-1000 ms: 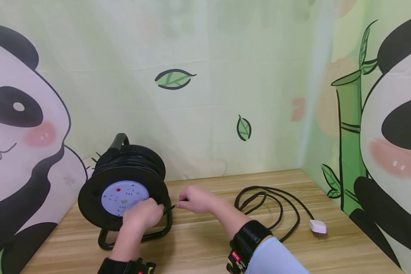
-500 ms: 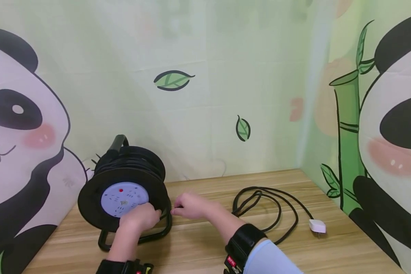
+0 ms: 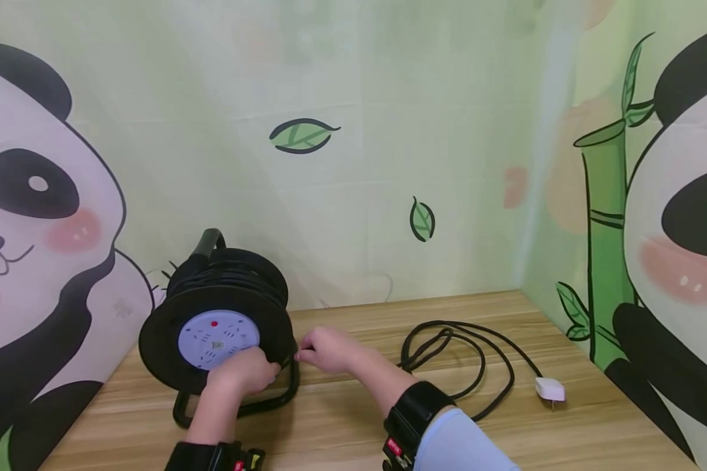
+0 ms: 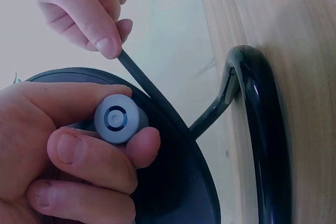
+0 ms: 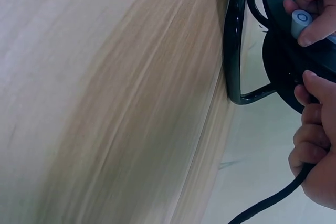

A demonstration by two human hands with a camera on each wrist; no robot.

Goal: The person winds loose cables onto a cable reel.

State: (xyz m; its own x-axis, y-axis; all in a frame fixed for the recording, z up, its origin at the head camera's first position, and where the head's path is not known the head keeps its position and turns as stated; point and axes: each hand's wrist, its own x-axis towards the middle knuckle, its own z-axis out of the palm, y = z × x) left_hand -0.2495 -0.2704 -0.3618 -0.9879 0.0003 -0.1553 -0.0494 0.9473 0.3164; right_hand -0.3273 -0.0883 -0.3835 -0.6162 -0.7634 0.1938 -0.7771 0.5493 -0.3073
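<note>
A black cable reel (image 3: 159,353) stands on the left of the table, its round light-blue socket panel (image 3: 212,337) facing me. In front of the panel, my left hand (image 3: 241,376) holds the reel's grey crank knob (image 4: 116,119), thumb and fingers around it. Close by the reel's right rim, my right hand (image 3: 330,350) grips the black cable (image 4: 140,77), which runs taut from the thumb and fingertip to the reel's edge. Below that fist the cable comes out again and hangs away, as the right wrist view shows. Several turns of cable lie wound on the drum.
Loose loops of cable (image 3: 510,373) lie on the wooden table (image 3: 342,432) at the right, ending in a white plug (image 3: 550,389). The reel's black tube stand (image 3: 271,404) rests on the tabletop. A panda-print cloth (image 3: 353,163) rises behind the table.
My right hand has come left and slightly down, closer to the reel's rim, shortening the cable between them. My left hand on the knob has sunk slightly.
</note>
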